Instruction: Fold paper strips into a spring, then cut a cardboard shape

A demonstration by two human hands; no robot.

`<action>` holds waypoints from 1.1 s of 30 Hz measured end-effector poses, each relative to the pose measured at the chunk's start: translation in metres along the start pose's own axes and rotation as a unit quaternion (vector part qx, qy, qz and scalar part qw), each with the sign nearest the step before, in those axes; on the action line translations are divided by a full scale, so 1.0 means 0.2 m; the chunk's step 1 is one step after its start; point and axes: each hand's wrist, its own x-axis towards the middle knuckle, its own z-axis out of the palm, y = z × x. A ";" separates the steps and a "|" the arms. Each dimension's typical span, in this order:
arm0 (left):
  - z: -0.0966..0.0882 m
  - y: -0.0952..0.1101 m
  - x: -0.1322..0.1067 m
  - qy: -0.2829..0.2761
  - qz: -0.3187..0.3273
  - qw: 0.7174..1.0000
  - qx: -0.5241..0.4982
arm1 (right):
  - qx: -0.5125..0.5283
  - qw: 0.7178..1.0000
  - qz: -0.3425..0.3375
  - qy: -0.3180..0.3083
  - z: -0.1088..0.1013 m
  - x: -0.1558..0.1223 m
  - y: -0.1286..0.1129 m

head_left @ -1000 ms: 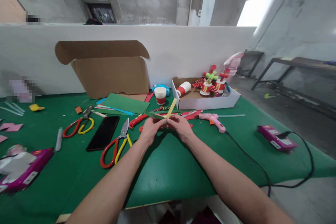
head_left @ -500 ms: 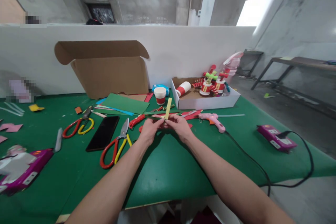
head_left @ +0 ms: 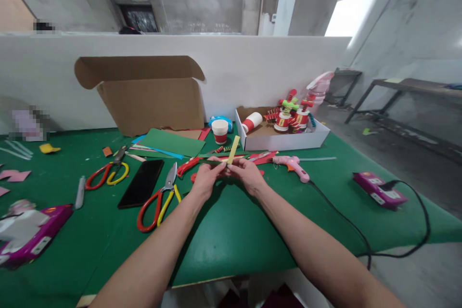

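Observation:
My left hand (head_left: 205, 179) and my right hand (head_left: 248, 174) meet above the middle of the green table (head_left: 231, 231). Both pinch crossed paper strips between their fingertips. A pale yellow strip (head_left: 233, 149) sticks up and away from the fingers, and a dark green strip (head_left: 241, 155) runs sideways under it. Red paper pieces (head_left: 262, 158) lie on the table just beyond my hands.
Red-and-yellow scissors (head_left: 159, 199) and a black phone (head_left: 142, 182) lie left of my hands. A pink glue gun (head_left: 293, 165) with its black cord (head_left: 364, 240) lies to the right. An open cardboard box (head_left: 151, 94), a paper cup (head_left: 220, 131) and a white tray of craft figures (head_left: 285, 140) stand behind.
The yellow strip has swung from leaning right to nearly upright, then tilted slightly right again. My hands have stayed in the same spot, fingers working the strips.

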 end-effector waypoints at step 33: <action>-0.02 0.07 0.00 -0.044 0.013 0.997 0.063 | 0.112 0.988 0.099 0.025 0.00 -0.01 -0.06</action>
